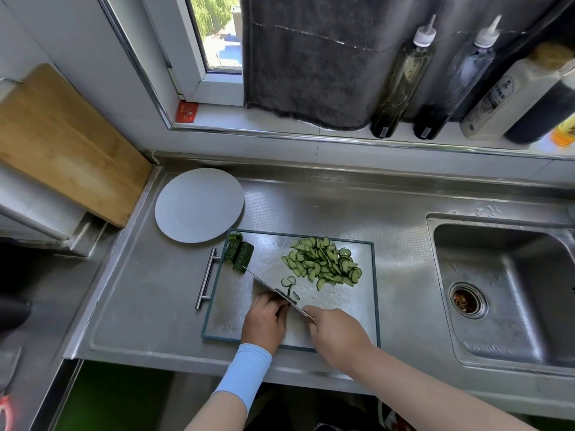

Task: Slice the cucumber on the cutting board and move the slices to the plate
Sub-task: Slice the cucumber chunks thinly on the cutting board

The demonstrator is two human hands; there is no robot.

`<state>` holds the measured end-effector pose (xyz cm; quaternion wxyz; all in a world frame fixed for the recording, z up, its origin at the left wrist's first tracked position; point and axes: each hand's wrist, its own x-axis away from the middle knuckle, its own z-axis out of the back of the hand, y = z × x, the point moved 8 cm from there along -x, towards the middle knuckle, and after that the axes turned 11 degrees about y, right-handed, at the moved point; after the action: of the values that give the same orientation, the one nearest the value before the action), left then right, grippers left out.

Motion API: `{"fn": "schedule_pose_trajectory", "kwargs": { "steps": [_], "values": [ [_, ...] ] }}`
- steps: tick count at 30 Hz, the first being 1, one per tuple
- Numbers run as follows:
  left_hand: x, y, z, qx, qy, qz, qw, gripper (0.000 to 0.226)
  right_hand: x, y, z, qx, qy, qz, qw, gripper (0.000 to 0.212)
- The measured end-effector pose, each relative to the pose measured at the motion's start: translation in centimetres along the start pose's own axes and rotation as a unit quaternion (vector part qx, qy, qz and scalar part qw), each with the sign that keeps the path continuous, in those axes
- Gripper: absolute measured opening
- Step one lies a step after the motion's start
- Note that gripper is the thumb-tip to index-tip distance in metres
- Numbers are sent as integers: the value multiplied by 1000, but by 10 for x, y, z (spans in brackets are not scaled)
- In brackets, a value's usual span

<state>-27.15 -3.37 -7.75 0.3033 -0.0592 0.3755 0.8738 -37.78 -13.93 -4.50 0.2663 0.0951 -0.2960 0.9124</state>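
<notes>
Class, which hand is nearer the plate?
Left. The left hand, holding cucumber against the knife, lies below and right of the plate; the right hand, gripping the knife, is farther right still.

Rectangular steel cutting board (357, 309) on the steel counter (140, 290) before you, round white plate (199, 205) just behind its far-left corner, pile of green half-moon cucumber slices (323, 262) on its far-right part, two dark uncut cucumber chunks (239, 255) at its far-left corner, square steel sink (513, 290) to your right.
</notes>
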Motion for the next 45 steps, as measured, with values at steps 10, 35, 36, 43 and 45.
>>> {"fn": "schedule_pose_trajectory", "kwargs": {
  "steps": [10, 35, 36, 43, 45],
  "values": [
    [-1, 1, 1, -2, -7, 6, 1000, 23, 27, 20, 10, 8, -11, -9, 1000, 29],
    [1, -2, 1, -11, 8, 20, 1000, 27, 20, 7, 8, 10, -16, 3, 1000, 16],
    [1, -2, 2, -9, 6, 18, 1000, 27, 22, 9, 10, 11, -14, 4, 1000, 17],
    [2, -2, 2, 1, -1, 20, 1000, 24, 23, 13, 8, 0, -21, -4, 1000, 19],
    [3, -4, 0, 0, 0, 23, 1000, 23, 17, 11, 3, 0, -25, -9, 1000, 19]
  ]
}}
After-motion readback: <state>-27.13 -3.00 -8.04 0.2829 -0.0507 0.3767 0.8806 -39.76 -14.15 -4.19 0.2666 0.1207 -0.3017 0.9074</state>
